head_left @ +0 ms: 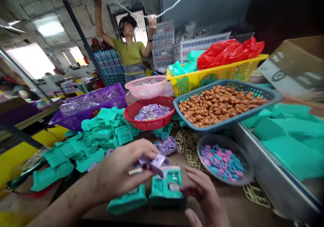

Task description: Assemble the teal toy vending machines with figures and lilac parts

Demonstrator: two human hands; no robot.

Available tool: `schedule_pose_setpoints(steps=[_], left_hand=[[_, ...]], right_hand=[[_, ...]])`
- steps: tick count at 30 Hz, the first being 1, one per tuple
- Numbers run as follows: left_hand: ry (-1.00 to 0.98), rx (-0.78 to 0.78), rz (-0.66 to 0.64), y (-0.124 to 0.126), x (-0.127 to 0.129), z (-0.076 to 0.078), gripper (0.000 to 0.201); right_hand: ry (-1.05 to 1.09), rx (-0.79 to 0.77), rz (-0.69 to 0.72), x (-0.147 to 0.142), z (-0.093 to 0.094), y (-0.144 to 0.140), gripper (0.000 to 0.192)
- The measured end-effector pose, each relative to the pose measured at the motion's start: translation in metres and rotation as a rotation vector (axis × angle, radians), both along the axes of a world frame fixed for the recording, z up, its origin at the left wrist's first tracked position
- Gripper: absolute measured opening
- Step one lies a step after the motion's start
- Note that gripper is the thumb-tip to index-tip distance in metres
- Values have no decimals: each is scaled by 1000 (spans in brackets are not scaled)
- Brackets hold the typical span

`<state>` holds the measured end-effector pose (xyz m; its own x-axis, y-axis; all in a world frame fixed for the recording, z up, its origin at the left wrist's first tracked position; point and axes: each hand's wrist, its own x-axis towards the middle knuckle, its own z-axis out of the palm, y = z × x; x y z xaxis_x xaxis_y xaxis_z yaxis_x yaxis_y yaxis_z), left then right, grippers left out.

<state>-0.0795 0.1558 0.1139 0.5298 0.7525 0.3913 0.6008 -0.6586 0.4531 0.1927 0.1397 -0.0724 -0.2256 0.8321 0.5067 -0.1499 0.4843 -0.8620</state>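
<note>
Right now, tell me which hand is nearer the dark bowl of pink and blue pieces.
Right. The right hand sits just left of and below the dark bowl, close to its rim. The left hand is farther left, beyond the teal toy body, pinching a lilac piece.

Left hand (121, 173): bare, no glove, ring or watch visible. Forearm bare up to the frame edge, no sleeve showing. Right hand (202, 195): bare too, fingers unadorned, wrist cut off by the lower frame edge. Nails short.
</note>
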Motion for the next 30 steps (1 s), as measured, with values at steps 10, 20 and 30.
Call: schedule_pose_setpoints(steps=[10,20,30], left_hand=[[-160,-392,221,-120,-6,-51,37],[-529,-652,397,-155,-60,-69,30],[-329,-294,531,-158,-100,-90,40]], right_hand=[[53,-504,268,-28,53,-49,29],[326,-857,566,-26,37,-64,21],[-268,-548,358,-23,50,-65,41]])
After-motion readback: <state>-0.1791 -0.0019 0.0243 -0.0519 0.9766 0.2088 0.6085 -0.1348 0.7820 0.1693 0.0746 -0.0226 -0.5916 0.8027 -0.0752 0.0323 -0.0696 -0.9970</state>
